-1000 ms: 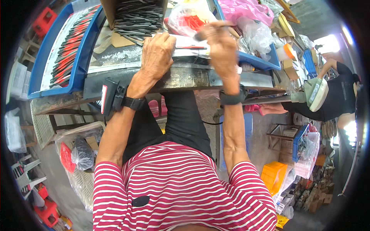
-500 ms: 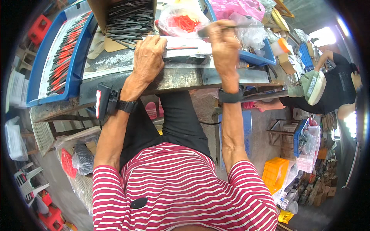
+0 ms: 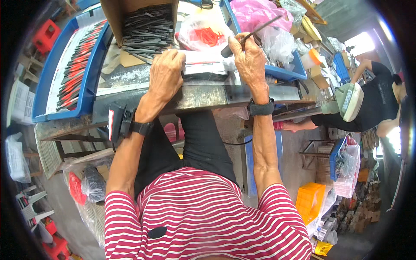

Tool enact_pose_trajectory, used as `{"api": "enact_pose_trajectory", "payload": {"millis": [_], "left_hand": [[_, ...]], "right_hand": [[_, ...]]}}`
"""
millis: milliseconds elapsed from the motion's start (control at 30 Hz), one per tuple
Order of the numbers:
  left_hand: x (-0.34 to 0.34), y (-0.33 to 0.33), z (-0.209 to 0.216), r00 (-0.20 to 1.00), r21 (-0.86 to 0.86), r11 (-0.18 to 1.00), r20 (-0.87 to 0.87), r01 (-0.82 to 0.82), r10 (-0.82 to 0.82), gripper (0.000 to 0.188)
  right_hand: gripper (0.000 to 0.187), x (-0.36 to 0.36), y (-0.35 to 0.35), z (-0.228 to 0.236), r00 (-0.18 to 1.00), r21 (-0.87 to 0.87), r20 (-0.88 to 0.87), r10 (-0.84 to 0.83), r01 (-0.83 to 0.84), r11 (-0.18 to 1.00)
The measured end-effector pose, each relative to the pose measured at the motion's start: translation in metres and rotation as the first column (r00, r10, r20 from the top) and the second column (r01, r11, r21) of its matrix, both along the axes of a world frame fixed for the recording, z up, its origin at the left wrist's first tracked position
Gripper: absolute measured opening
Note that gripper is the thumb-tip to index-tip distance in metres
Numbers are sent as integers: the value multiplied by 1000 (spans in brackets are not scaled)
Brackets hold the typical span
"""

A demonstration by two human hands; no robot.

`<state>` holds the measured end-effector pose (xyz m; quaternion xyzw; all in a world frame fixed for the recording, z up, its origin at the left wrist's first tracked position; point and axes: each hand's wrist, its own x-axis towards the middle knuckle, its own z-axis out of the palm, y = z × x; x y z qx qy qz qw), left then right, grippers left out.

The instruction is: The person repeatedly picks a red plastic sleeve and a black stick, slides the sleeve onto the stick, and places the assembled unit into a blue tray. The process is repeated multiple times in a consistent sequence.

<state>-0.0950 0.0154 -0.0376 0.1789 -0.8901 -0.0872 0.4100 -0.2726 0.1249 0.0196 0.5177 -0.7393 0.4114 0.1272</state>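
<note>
My right hand is closed round a dark tool with a thick end and a thin shaft. Its thick end juts out left of my thumb, while the shaft points up and right. My left hand rests with curled fingers at the left end of a white-topped block on the bench. Whatever those fingers hold is hidden. A thin reddish strip lies along the block's top, next to my left fingertips. Behind it sits a clear plastic bag with red pieces.
A cardboard box of dark slim pieces stands beyond my left hand. Further left is a blue tray with red-and-black pieces. Another blue tray and a pink bag lie right. A person in black is at far right.
My right hand has moved slightly down, and the tool's shaft has swung from nearly level to pointing up and right. My left hand stays at the block, shifted slightly lower.
</note>
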Motion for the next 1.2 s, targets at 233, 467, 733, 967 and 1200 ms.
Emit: {"api": "enact_pose_trajectory", "payload": {"millis": [233, 467, 733, 967, 1200], "left_hand": [[56, 0, 42, 991, 29, 992, -41, -123, 124, 12], [140, -15, 74, 952, 156, 947, -84, -280, 295, 13], [235, -61, 68, 823, 219, 804, -6, -553, 568, 7], [271, -90, 59, 713, 288, 662, 129, -692, 689, 7], [270, -102, 51, 744, 339, 663, 280, -668, 606, 8]], "right_hand": [[14, -16, -39, -9, 999, 85, 7, 43, -44, 995], [25, -38, -68, -41, 903, 192, -429, -22, 115, 975], [21, -33, -67, -30, 961, 316, -257, -101, 182, 931], [21, -23, -49, -15, 1000, -37, 28, 7, -6, 999], [17, -4, -7, -16, 951, -163, 288, 112, -67, 984]]}}
